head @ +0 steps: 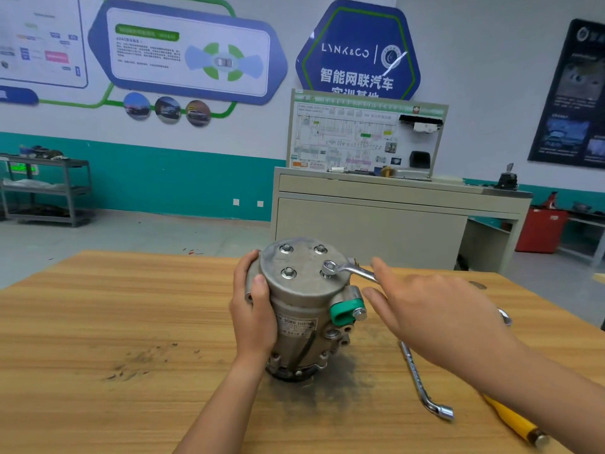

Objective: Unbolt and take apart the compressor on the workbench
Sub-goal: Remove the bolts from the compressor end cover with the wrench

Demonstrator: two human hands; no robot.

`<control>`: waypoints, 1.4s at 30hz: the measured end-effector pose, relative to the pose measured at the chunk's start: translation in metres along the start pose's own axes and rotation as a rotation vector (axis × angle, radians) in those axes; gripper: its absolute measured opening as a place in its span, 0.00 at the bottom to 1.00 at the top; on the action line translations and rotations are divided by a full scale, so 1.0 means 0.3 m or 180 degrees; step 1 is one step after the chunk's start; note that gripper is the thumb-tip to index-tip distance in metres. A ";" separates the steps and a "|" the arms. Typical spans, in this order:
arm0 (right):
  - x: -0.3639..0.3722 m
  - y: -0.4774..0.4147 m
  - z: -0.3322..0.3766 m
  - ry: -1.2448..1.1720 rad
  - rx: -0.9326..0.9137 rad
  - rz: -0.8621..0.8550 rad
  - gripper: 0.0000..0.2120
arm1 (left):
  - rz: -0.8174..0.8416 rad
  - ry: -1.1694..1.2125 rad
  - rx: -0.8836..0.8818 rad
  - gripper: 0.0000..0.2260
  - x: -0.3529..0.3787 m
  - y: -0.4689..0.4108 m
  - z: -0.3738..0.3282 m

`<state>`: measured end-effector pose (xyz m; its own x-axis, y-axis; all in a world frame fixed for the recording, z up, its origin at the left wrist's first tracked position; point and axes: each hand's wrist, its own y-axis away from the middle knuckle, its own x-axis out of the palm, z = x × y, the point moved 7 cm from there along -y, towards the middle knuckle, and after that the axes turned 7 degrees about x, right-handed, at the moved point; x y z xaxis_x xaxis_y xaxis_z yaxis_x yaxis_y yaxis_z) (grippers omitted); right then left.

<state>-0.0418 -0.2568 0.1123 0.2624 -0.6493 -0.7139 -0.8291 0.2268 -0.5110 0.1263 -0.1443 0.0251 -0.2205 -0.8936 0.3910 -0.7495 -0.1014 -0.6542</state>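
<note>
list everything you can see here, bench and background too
compressor: one, grey metal, upright mid-workbench
top bolts: three showing, silver, on the compressor's top plate; a fourth spot sits under the wrench ring
ring wrench: one, silver, ring end on the near right bolt spot
green cap: one, on the compressor's right side
L-shaped socket wrench: one, silver, flat on the bench right of the compressor
yellow-handled tool: one, near right of the bench, partly hidden by the arm
workbench: one, light wood
cabinet with wiring board: one, beige, behind the bench
shelf rack: one, grey, far left by the wall
left hand: grips the compressor's left side
right hand: fingers straight, at the ring wrench's handle
</note>
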 end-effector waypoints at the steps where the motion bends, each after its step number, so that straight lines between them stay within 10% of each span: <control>1: 0.011 -0.007 -0.015 0.0039 0.0018 -0.0027 0.27 | 0.0064 -0.0005 -0.0012 0.19 0.006 -0.005 0.004; 6: 0.079 -0.130 -0.069 0.0024 0.0044 -0.0450 0.09 | 0.0358 -0.0046 -0.0047 0.18 0.027 -0.029 0.025; 12: 0.114 -0.392 0.023 -0.0218 -0.0562 -0.0619 0.13 | 0.0577 -0.0180 -0.0106 0.15 0.072 -0.025 0.009; 18: 0.018 -0.326 -0.231 -0.2712 0.1014 -0.1026 0.15 | 0.0450 0.0004 -0.0195 0.15 0.044 -0.033 0.020; 26: 0.007 -0.022 -0.060 -0.0401 0.0030 -0.0072 0.18 | 0.0223 -0.0139 0.0040 0.16 0.042 0.002 -0.003; 42: 0.010 -0.009 -0.028 0.0284 0.0022 0.0447 0.24 | 0.0130 -0.0174 0.0150 0.15 0.049 0.015 -0.018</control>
<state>-0.0429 -0.2655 0.1154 0.0991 -0.6728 -0.7332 -0.8511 0.3245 -0.4127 0.1165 -0.1555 0.0314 -0.2148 -0.9198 0.3283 -0.7100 -0.0838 -0.6992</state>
